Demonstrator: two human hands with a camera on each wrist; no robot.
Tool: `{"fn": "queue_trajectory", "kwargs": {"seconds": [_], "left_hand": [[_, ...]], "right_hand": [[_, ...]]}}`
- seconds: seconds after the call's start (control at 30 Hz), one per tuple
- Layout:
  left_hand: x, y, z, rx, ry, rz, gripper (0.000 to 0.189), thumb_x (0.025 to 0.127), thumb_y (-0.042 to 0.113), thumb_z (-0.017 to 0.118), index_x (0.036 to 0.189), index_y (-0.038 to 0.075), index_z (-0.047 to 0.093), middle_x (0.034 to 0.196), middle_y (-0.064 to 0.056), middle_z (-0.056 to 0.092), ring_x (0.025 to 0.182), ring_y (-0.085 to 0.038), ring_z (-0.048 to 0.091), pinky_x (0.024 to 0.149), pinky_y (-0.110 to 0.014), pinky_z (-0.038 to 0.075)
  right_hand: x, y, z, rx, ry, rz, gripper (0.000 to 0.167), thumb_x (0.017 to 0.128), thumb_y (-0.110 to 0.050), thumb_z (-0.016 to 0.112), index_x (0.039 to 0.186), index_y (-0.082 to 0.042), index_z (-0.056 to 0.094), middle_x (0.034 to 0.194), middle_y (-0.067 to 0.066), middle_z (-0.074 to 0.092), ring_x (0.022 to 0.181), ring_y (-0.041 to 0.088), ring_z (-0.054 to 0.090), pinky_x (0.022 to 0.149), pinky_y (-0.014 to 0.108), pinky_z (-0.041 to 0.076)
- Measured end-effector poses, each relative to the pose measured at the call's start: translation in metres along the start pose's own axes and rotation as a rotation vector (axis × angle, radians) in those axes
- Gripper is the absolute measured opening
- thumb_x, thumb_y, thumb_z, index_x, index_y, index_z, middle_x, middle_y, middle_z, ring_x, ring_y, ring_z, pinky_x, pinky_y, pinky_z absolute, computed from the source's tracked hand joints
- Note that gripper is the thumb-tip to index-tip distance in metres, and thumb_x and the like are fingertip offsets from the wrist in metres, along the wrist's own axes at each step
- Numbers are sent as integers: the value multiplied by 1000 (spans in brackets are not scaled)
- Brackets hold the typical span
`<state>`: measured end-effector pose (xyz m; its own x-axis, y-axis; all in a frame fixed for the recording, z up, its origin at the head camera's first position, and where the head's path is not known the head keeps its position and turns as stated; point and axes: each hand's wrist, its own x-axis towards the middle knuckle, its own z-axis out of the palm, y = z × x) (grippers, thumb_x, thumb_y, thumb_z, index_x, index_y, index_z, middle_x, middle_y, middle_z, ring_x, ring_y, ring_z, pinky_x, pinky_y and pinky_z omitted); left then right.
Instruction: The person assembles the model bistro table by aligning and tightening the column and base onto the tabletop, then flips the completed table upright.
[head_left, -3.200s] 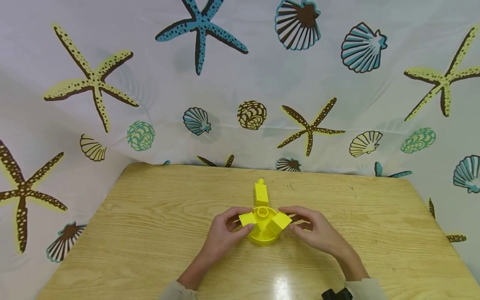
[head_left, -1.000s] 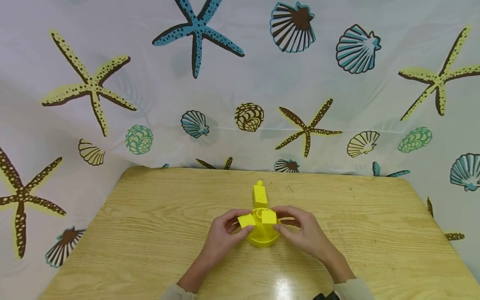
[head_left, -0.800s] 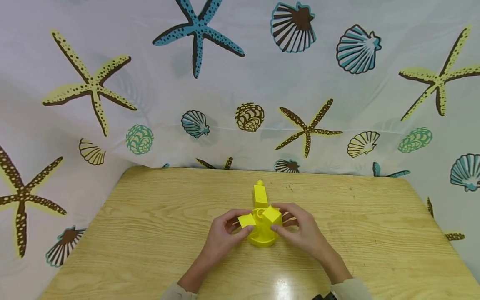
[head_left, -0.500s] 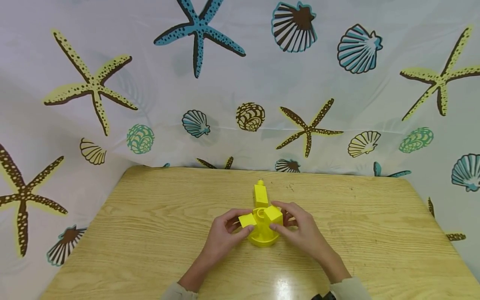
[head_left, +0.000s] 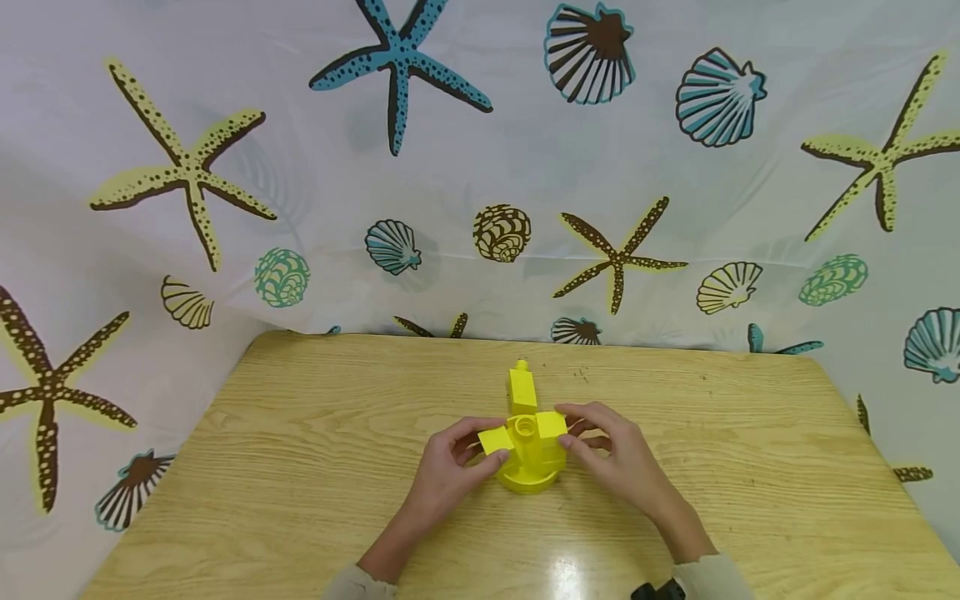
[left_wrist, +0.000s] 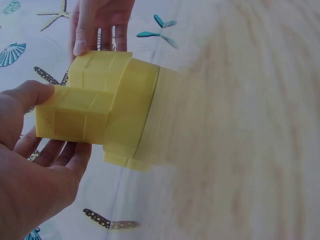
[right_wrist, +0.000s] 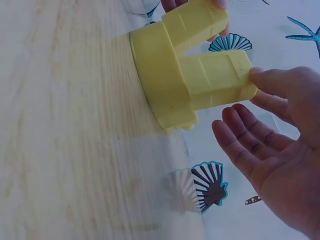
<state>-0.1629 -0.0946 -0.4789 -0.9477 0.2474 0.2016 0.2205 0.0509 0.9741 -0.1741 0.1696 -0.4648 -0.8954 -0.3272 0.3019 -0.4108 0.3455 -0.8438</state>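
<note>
Tabletop (head_left: 225, 467) spreads beneath our work. Our left hand (head_left: 447, 463) pinches the left block (head_left: 496, 440) near its top, thumb at the near edge. Next comes the yellow round base (head_left: 527, 484), sitting on the tabletop with a ring (head_left: 525, 427) at its middle; just beyond it is a third block (head_left: 522, 393) ending in a knob (head_left: 522, 365). Then comes the right block (head_left: 551, 425), pinched between thumb and forefinger of our right hand (head_left: 630, 458). We judge blocks and base light, stiff, slightly slick, hardly fragile: best held by opposite flat faces, close to the tops. Whether either pinched block is locked into the base, we cannot tell.
</note>
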Motion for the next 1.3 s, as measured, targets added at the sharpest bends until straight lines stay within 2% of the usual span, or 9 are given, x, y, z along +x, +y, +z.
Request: {"fn": "queue_trajectory", "kwargs": {"seconds": [0.13, 0.27, 0.53, 0.7, 0.9, 1.0, 1.3], "left_hand": [[-1, 0, 0, -6, -3, 4, 38, 92, 4, 76, 127, -5, 66, 132, -23, 62, 121, -30, 62, 101, -34, 53], [-1, 0, -1, -4, -3, 1, 38, 92, 5, 77, 127, -4, 66, 132, -19, 63, 121, -30, 62, 101, -35, 53], [-1, 1, 0, -2, 4, -6, 38, 92, 4, 77, 127, -4, 66, 131, -20, 63, 121, -30, 62, 102, -34, 53], [-1, 2, 0, -4, 8, -22, 38, 92, 4, 77, 128, -4, 66, 132, -19, 63, 122, -30, 62, 103, -34, 52], [0, 1, 1, 2, 6, -23, 38, 92, 6, 77, 128, -3, 66, 132, -18, 64, 121, -29, 62, 102, -34, 52], [0, 1, 0, 0, 4, -26, 38, 92, 6, 77, 128, -3, 66, 132, -17, 64, 122, -29, 62, 103, -35, 52], [0, 1, 0, 11, 4, -5, 37, 92, 6, 77, 127, -4, 67, 131, -18, 64, 121, -29, 62, 101, -34, 53]], "right_hand": [[-1, -2, -6, 37, -6, 10, 31, 98, -16, 72, 129, -10, 69, 119, 6, 68, 107, 27, 66, 87, 32, 60], [-1, -2, -11, 56, -11, 20, 30, 95, -15, 76, 124, -8, 70, 121, 9, 69, 109, 29, 68, 89, 33, 60], [-2, 0, -15, 63, -6, 79, 23, 90, -18, 82, 111, -13, 71, 110, 4, 73, 97, 20, 73, 84, 32, 61], [-2, 0, -14, 72, -13, 58, 33, 91, -15, 81, 121, -8, 69, 112, 8, 71, 98, 23, 72, 85, 33, 61], [-1, -1, -14, 77, -66, 97, 44, 92, -13, 79, 134, -9, 67, 122, 12, 68, 103, 26, 70, 86, 31, 60], [-1, -2, -14, 69, -80, 107, 44, 93, -13, 77, 136, -10, 66, 125, 12, 68, 104, 27, 69, 87, 30, 60], [-1, -2, -18, 40, -94, 115, 40, 93, -14, 78, 131, -10, 65, 111, 9, 71, 98, 24, 70, 86, 31, 60]]}}
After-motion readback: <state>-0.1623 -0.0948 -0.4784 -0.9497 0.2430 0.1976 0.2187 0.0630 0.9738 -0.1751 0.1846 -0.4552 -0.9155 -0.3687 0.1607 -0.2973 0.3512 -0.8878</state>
